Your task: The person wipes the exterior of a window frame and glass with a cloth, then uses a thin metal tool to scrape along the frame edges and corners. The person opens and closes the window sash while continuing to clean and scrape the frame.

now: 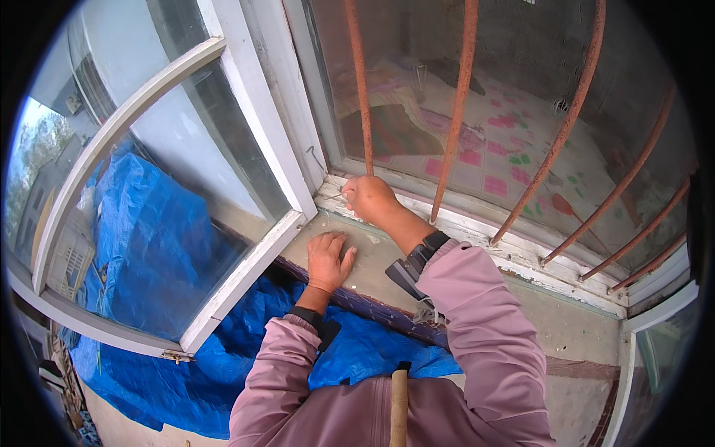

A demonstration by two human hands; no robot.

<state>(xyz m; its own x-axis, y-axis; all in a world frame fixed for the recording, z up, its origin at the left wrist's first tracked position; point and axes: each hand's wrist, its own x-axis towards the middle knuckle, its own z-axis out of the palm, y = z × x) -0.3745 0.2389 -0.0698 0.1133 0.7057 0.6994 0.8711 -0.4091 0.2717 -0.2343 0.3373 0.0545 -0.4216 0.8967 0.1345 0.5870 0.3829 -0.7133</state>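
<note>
My right hand [370, 198] is closed in a fist at the inner corner of the white wooden window frame [475, 243], by the foot of a rusty iron bar [361, 89]. A thin, pale object sticks out from its fingertips towards the corner; what it is cannot be made out. My left hand [328, 261] rests palm down on the concrete window sill [385, 262], fingers slightly spread, with nothing seen in it. Left of both hands stands a swung-open casement sash [246, 279] with glass panes. A metal hook [316, 158] hangs on the frame.
Several rusty bars cross the window; behind the glass lies a patterned cloth [497, 162]. A blue tarpaulin [368, 352] is heaped below the sill. A wooden handle [399, 410] stands upright against my jacket. Another sash [628, 374] is at the right.
</note>
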